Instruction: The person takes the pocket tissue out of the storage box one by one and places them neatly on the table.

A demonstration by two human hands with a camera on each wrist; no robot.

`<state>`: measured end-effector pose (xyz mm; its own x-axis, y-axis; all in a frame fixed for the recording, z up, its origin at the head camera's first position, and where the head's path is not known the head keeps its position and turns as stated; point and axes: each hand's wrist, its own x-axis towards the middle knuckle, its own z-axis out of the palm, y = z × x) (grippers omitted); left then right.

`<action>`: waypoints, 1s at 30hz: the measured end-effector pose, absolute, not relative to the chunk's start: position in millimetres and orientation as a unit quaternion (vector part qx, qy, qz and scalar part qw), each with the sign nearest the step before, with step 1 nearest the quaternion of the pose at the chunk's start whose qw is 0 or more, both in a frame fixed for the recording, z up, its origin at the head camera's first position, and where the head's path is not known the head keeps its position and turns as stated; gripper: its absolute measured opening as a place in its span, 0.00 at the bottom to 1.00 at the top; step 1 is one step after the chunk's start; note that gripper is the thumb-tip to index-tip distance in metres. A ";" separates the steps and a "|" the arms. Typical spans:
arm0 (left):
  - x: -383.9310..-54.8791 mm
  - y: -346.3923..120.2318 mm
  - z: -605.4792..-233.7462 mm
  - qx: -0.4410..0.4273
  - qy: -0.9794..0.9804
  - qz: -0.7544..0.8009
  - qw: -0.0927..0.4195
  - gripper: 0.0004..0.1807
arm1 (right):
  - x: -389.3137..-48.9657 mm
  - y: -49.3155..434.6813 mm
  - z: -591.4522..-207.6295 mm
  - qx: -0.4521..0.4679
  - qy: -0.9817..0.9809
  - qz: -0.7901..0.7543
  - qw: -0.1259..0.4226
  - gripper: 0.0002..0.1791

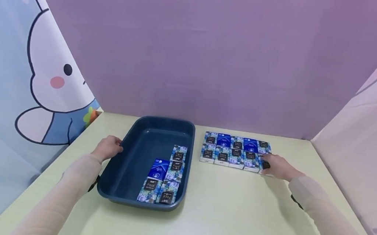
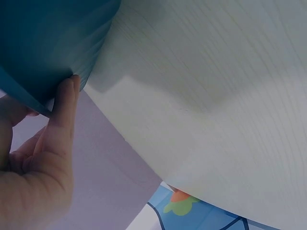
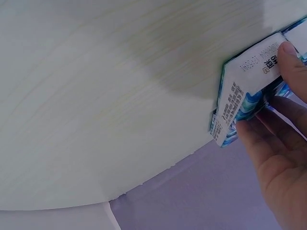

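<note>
On the left of the table is a deep dark blue plastic tray (image 1: 128, 164). My left hand (image 1: 107, 148) holds its left rim; in the left wrist view the fingers (image 2: 64, 103) lie against the outer wall and the thumb is on the rim's other side. Two rows of small tissue packs (image 1: 222, 154) lie right of the tray, some floral and some plain blue. At the right end of the near row, my right hand (image 1: 279, 167) grips a floral tissue pack (image 3: 252, 64), thumb on its white side and fingers on its printed face.
Inside the tray, along its right side and near end, lie several tissue packs (image 1: 175, 170), one of them plain blue (image 1: 159, 169). A purple cloth wall (image 1: 193, 59) stands behind the pale table (image 1: 224, 205). Printed cloths (image 1: 57, 96) hang at both sides.
</note>
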<state>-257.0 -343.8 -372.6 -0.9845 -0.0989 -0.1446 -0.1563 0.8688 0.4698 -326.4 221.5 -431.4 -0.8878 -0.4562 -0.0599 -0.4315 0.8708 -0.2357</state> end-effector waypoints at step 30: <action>-257.3 -343.8 -374.6 -0.075 0.966 0.241 0.059 0.23 | -322.3 219.0 -429.8 -0.223 0.965 -0.128 0.047 0.31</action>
